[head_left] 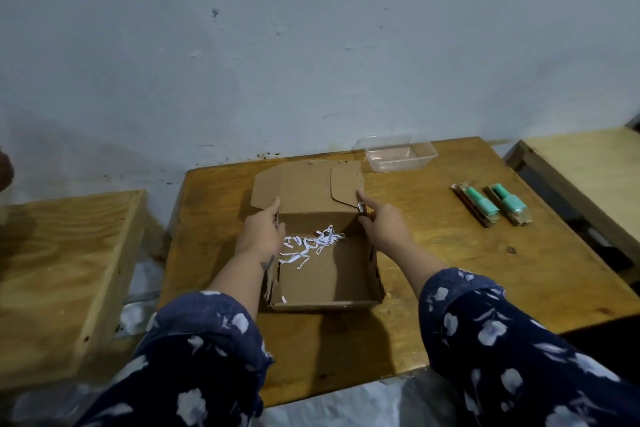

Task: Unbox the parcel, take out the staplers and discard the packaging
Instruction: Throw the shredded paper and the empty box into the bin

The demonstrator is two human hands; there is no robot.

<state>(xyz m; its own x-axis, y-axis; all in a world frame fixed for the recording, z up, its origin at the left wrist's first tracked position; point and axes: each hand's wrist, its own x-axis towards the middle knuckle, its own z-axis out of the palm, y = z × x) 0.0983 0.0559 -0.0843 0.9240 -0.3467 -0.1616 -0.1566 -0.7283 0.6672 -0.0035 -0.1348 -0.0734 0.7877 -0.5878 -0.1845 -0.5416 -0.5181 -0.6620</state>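
Desk [450, 253]: wooden, brown, set against a pale blue wall; carries all items listed below.
Cardboard box [325, 274]: open, at the desk's middle; lid flap [304, 189] folded back toward the wall, lying nearly flat.
Shredded paper [308, 246]: white strips, loose on the box floor, toward its far left corner.
Left hand [261, 232]: at the box's far left corner, fingers closed over the top of the side wall, thumb pointing toward the flap.
Right hand [381, 222]: at the far right corner, index finger stretched onto the flap's edge, remaining fingers curled at the wall; whether they pinch it cannot be told.
Staplers [491, 204]: two, teal-topped, side by side on the desk, well right of the box, outside it.
Plastic container [398, 152]: clear, rectangular, near the wall, just behind the flap's right corner.
Sleeves [519, 340]: dark blue, white floral print.
Side tables [62, 270]: pale wood, one on each flank.
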